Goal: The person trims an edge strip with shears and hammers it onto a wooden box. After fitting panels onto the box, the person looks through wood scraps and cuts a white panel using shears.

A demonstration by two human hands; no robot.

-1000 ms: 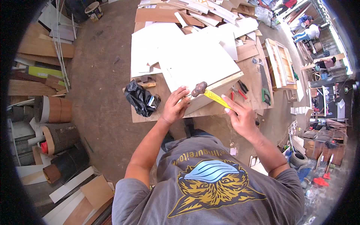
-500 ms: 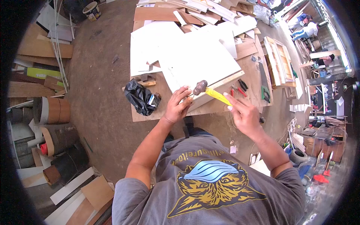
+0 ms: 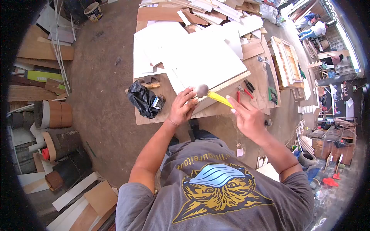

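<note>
My right hand [image 3: 250,119] is wrapped around the yellow handle of a hammer [image 3: 219,98]. The dark, slightly blurred hammer head is right at the fingertips of my left hand [image 3: 182,104]. My left fingers are pinched together at the near corner of a large white panel [image 3: 210,57], beside its raised wooden edge [image 3: 227,85]. Whatever they pinch is too small and covered to make out. The panel lies on a wooden worktable [image 3: 148,120]. Red-handled pliers [image 3: 243,93] and a black-handled tool [image 3: 249,86] lie right of the panel.
A black plastic bag [image 3: 142,101] sits at the table's left corner. Offcuts [image 3: 165,14] pile up at the back. A saw with a green handle [image 3: 273,95] lies at the right. Rolled sheets [image 3: 71,167] and boards line the left; other people [image 3: 318,30] are far right.
The hammer head has come down and slightly left toward my left fingertips. My right hand has shifted a little with it; my left hand stays in place.
</note>
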